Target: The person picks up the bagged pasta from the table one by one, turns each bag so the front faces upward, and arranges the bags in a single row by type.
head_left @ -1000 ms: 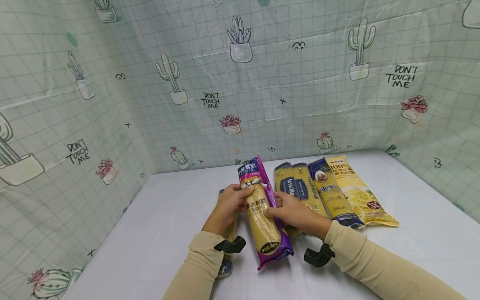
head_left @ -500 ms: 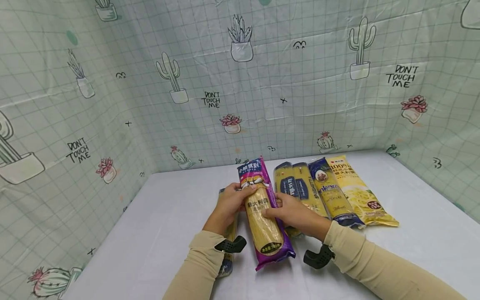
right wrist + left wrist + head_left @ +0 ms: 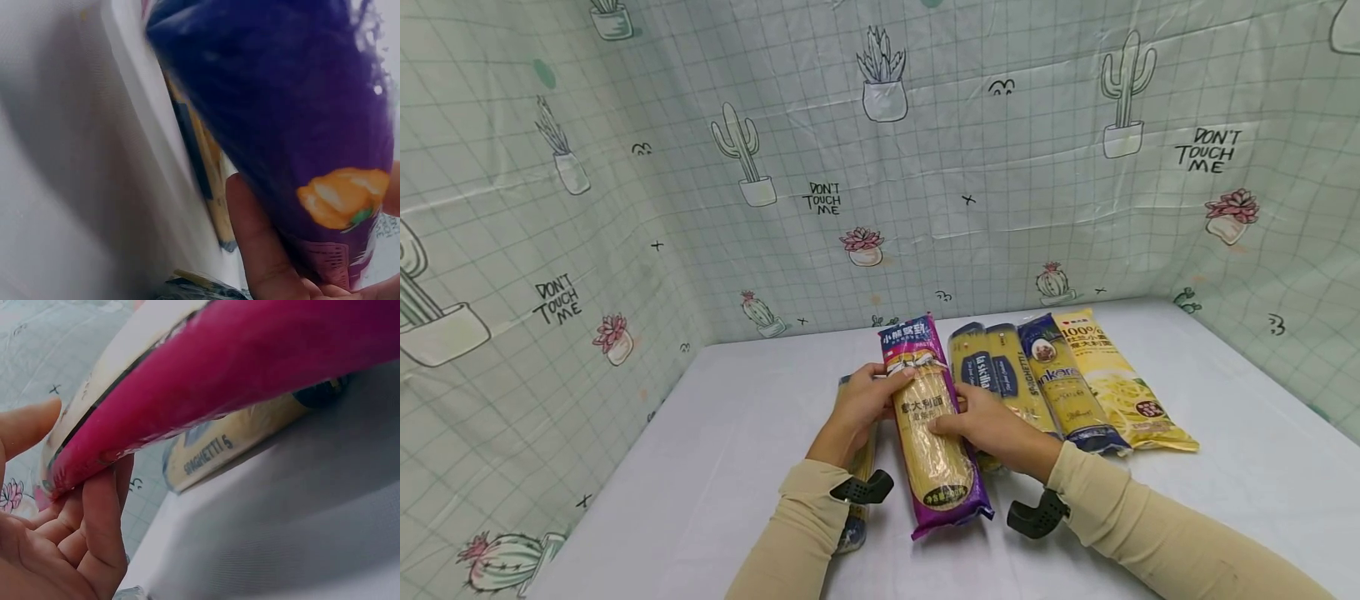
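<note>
White table, backed on three sides by green cactus-print sheeting. Row of four spaghetti packets lying side by side at the far middle: two yellow packets with dark blue labels, one dark blue packet, one yellow packet at the right end. Purple spaghetti packet raised just clear of the table, lengthwise away from the person, close beside the left end of that row; held between both hands at its middle. Left hand on the packet's left edge: thumb laid over the top face, fingers curled under the edge and pressed against the underside, as seen from the left wrist. Right hand on the right edge: thumb across the clear window, fingers curled beneath and in contact with the purple film, as seen from the right wrist. Both grips closed round the packet, neither hand flat or slack. Further spaghetti packet flat on the table under the left wrist, mostly hidden by the sleeve. Black wrist-camera mounts strapped over beige sleeves.
</note>
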Demonstrator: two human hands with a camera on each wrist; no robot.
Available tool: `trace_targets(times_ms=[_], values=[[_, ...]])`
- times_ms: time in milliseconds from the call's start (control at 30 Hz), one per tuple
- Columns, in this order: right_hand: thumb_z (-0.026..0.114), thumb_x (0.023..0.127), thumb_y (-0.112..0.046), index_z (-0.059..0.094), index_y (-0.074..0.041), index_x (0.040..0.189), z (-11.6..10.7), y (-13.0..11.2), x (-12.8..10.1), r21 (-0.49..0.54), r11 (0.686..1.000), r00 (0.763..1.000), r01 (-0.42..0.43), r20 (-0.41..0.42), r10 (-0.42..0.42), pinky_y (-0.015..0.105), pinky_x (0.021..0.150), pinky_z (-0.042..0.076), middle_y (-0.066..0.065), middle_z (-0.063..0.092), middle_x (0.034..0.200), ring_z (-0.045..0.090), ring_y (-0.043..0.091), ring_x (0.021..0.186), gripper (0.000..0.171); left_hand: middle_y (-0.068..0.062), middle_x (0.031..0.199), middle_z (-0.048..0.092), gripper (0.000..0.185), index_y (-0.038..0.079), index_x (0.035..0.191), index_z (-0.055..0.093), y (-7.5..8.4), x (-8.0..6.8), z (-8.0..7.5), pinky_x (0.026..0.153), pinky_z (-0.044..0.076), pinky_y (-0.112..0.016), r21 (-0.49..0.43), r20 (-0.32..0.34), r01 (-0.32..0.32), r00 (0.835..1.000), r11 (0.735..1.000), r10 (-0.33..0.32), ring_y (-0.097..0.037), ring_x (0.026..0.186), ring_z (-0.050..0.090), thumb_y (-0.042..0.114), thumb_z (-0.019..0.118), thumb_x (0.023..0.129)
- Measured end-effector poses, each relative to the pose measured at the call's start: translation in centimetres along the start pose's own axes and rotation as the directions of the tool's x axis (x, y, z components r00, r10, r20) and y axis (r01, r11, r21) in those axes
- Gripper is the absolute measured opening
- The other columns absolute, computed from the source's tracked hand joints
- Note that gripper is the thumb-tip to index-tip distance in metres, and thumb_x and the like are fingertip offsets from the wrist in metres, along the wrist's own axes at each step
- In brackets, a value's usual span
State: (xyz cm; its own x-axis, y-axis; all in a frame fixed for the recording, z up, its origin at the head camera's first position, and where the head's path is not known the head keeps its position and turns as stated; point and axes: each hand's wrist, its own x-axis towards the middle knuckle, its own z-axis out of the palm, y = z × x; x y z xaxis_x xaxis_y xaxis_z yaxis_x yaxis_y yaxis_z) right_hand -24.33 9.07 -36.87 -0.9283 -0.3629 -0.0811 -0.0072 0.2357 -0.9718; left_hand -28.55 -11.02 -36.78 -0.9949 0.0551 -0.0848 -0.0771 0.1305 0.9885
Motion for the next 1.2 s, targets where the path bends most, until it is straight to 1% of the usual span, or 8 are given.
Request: trace_targets(times_ms=[167,367,433,567,667,767,1000,1200], values=[[0.071,0.092,-0.027,0.04,0.002,0.144,-0.3,-0.4,-0.1,0.027,1.0,0.999,-0.011,-0.04,0.012,0.04,0.077,0.059,0.015,0.066,0.111,0.068,0.024,0.09,0.066,-0.014,0.105,0.07,0.057,-0.003,0.136,0.054,0.2,0.1,0.0,0.072,0.057,-0.03,-0.05,0.026,-0.004,1.0,0.999,0.005,-0.017,0.082,0.066,0.032,0.072,0.094],[0.068,0.094,-0.02,0.04,0.003,0.141,-0.8,-0.4,0.3,0.137,0.99,0.999,0.032,-0.044,-0.026,0.041,0.078,0.059,0.019,0.066,0.11,0.069,0.027,0.09,0.059,-0.017,0.123,0.063,0.067,0.006,0.152,0.041,0.8,-0.3,-0.1,0.083,0.058,-0.038,-0.05,0.127,-0.012,0.992,0.999,0.019,-0.024,0.097,0.067,0.027,0.07,0.095],[0.067,0.095,-0.018,0.039,0.003,0.141,-0.9,-0.4,0.4,0.172,0.984,0.999,0.042,-0.041,-0.036,0.042,0.079,0.059,0.019,0.066,0.112,0.07,0.028,0.092,0.058,-0.017,0.127,0.062,0.073,0.012,0.157,0.034,0.9,-0.4,-0.1,0.086,0.057,-0.04,-0.054,0.183,0.001,0.983,0.999,0.009,-0.025,0.1,0.067,0.027,0.07,0.095],[0.065,0.096,-0.016,0.038,0.004,0.143,-1.0,-0.2,0.4,0.211,0.976,0.998,0.06,-0.03,-0.055,0.042,0.08,0.059,0.02,0.067,0.112,0.07,0.029,0.093,0.058,-0.017,0.129,0.061,0.082,0.023,0.162,0.021,1.1,-0.5,0.0,0.088,0.056,-0.042,-0.068,0.295,0.013,0.955,0.998,0.007,-0.028,0.103,0.068,0.024,0.069,0.095],[0.064,0.097,-0.017,0.037,0.004,0.143,-1.1,-0.1,0.5,0.226,0.972,0.998,0.067,-0.02,-0.064,0.042,0.08,0.059,0.02,0.067,0.112,0.07,0.03,0.094,0.058,-0.019,0.128,0.061,0.086,0.026,0.162,0.016,1.2,-0.6,0.1,0.087,0.056,-0.041,-0.088,0.335,0.008,0.942,0.996,0.022,-0.028,0.101,0.068,0.02,0.069,0.094],[0.064,0.097,-0.019,0.035,0.003,0.145,-1.2,0.0,0.5,0.23,0.971,0.998,0.063,-0.015,-0.061,0.042,0.08,0.059,0.02,0.067,0.113,0.07,0.029,0.094,0.06,-0.021,0.125,0.061,0.088,0.023,0.162,0.016,1.3,-0.6,0.4,0.087,0.057,-0.041,-0.114,0.332,-0.005,0.942,0.994,0.043,-0.026,0.1,0.068,0.014,0.07,0.093],[0.063,0.096,-0.018,0.026,0.002,0.152,-1.7,-0.4,0.3,0.197,0.98,0.998,0.034,0.052,-0.045,0.043,0.084,0.058,0.021,0.064,0.12,0.069,0.03,0.1,0.07,-0.024,0.117,0.064,0.081,0.011,0.16,0.022,1.3,-0.4,0.8,0.084,0.057,-0.038,-0.135,0.23,-0.025,0.972,0.991,0.056,-0.023,0.092,0.068,0.007,0.069,0.094],[0.067,0.093,-0.017,0.005,-0.004,0.16,-2.4,-1.2,0.0,0.114,0.993,0.991,0.034,0.128,-0.049,0.045,0.078,0.059,0.021,0.067,0.114,0.071,0.034,0.092,0.092,-0.022,0.119,0.065,0.076,0.008,0.158,0.025,1.4,-0.1,0.7,0.088,0.054,-0.036,-0.138,0.141,-0.027,0.989,0.99,0.047,-0.02,0.094,0.067,0.012,0.069,0.095]])
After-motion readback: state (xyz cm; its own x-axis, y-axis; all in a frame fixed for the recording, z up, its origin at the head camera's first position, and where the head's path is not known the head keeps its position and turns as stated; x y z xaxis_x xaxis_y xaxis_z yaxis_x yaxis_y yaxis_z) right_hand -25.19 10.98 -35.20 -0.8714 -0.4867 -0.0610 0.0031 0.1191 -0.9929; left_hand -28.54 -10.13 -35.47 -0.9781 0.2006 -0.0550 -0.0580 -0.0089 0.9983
